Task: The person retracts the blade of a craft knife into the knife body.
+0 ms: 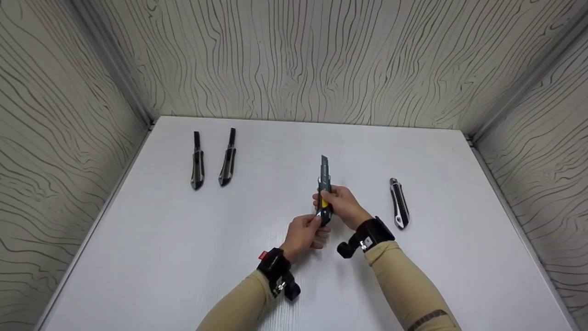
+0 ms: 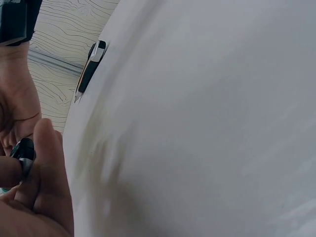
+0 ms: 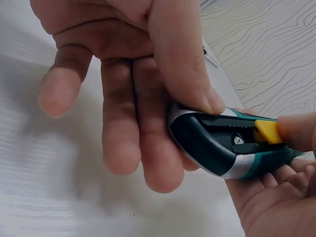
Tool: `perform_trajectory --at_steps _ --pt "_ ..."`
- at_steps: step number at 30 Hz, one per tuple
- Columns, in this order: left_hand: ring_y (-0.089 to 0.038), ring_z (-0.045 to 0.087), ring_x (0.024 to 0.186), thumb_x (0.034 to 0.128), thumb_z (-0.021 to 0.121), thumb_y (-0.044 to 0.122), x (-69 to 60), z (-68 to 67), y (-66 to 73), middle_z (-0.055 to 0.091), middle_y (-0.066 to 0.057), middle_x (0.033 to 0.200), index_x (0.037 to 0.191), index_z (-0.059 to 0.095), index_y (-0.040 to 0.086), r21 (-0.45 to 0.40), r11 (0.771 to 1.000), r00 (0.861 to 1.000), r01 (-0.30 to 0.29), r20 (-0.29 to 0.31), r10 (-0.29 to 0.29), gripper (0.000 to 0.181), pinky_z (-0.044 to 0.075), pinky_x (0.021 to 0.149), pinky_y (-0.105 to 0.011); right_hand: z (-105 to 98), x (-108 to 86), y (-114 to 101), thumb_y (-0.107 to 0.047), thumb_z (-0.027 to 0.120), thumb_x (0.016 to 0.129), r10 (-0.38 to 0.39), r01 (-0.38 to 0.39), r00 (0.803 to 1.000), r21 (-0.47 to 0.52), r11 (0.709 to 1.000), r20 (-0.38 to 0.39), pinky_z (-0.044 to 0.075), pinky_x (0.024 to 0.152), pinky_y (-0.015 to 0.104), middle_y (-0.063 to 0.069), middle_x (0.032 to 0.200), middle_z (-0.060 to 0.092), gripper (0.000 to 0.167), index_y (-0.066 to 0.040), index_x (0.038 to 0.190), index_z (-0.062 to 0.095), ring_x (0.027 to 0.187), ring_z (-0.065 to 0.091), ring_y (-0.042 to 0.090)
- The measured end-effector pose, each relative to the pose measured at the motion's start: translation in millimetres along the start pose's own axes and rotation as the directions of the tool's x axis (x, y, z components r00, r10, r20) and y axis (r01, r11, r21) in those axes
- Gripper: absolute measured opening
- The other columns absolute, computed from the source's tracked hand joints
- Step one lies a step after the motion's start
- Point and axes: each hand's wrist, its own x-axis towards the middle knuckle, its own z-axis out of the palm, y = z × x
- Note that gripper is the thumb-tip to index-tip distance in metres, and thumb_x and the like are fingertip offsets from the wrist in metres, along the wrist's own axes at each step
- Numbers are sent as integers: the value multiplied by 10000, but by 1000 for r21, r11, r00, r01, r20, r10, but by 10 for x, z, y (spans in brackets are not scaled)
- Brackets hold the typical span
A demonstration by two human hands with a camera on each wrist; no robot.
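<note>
A utility knife (image 1: 325,174) with a dark green and silver handle is held between both hands above the table, its long blade out and pointing away. My right hand (image 1: 347,207) grips the handle from the right, its thumb on the yellow slider (image 3: 267,132). At the butt end, my left hand (image 1: 303,235) pinches the handle (image 3: 205,143) between thumb and index finger; its other fingers extend below. In the left wrist view only a small part of the held knife (image 2: 23,149) shows between the fingers.
Two similar knives (image 1: 197,168) (image 1: 228,163) lie at the back left of the white table (image 1: 183,257), dark blades extended. Another knife (image 1: 399,204) lies right of the hands with no long blade showing. Wood-patterned walls (image 1: 294,59) enclose the back and sides.
</note>
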Motion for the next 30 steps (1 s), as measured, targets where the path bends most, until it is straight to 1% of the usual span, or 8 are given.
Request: perform_trajectory --at_steps 6,8,15,22,27,30 --pt "-175 708 756 1020 468 247 8 0 -7 747 -97 928 1162 652 16 -2 1000 1000 5 -12 -5 328 597 588 -298 0 -10 -2 -95 444 1029 -19 18 999 26 1000 26 534 956 287 280 1326 551 415 106 1389 397 1025 654 149" --pt "-171 709 755 1022 466 250 12 -1 -7 747 -90 923 1167 650 17 1 1000 1000 3 -13 -3 331 597 588 -295 -1 -13 -5 -91 446 1027 -22 22 999 36 999 27 536 948 273 287 1333 544 425 111 1397 384 1017 657 138" --pt "-139 703 761 1030 462 259 20 -19 -14 748 -99 943 1180 638 12 2 1000 1000 -1 5 1 338 596 599 -280 -6 -17 -8 -60 441 1022 -38 37 997 30 999 60 533 936 262 310 1345 517 419 121 1394 376 1023 644 137" --pt "-125 690 732 1025 471 262 21 -17 -22 747 -84 923 1175 643 14 0 1000 1000 3 0 -3 338 593 590 -282 -10 -22 -1 -73 452 1020 -36 35 998 17 999 54 515 981 289 293 1350 527 432 111 1402 373 1045 643 139" --pt "-123 690 728 1024 473 264 20 -13 -23 747 -83 921 1170 648 13 -3 1000 1000 1 -1 -1 338 587 579 -277 -22 -14 8 -68 453 1019 -46 44 997 29 999 65 521 970 279 305 1348 520 439 128 1400 363 1032 646 135" --pt "-118 683 722 1023 476 260 22 -11 -24 744 -72 913 1170 649 15 -1 1000 1000 5 -1 -5 334 586 577 -275 -28 -6 13 -65 454 1018 -38 35 997 45 998 67 525 957 269 302 1350 519 437 125 1401 364 1029 646 136"
